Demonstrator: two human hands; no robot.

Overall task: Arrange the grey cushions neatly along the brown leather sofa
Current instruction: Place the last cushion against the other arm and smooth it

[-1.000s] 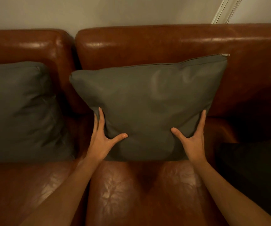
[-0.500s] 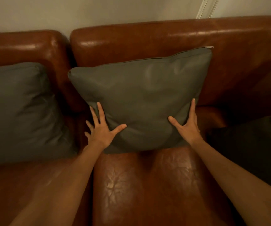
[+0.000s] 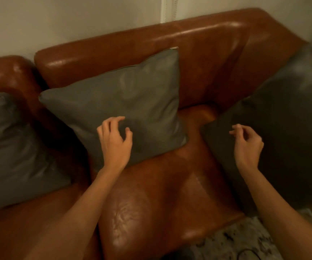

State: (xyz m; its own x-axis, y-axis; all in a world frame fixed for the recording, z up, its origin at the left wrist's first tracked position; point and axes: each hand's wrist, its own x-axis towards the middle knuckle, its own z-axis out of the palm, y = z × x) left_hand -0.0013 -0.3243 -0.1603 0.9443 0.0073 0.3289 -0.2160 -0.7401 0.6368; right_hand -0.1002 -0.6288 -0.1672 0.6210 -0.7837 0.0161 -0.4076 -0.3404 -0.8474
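Now three grey cushions lean against the back of a brown leather sofa point(image 3: 170, 184): a left cushion point(image 3: 10, 147), a middle cushion point(image 3: 132, 102) and a darker right cushion point(image 3: 292, 113). The left hand point(image 3: 115, 141) hovers before the middle cushion, fingers loosely curled, holding nothing. The right hand point(image 3: 248, 145), equally empty and half open, hovers before the right cushion's near corner.

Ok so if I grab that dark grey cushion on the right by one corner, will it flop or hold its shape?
The dark grey square cushion leaning at the brown leather sofa end looks plump, so it probably sags only a little. Its smooth cover may slip in the right hand. Likely light for its size.
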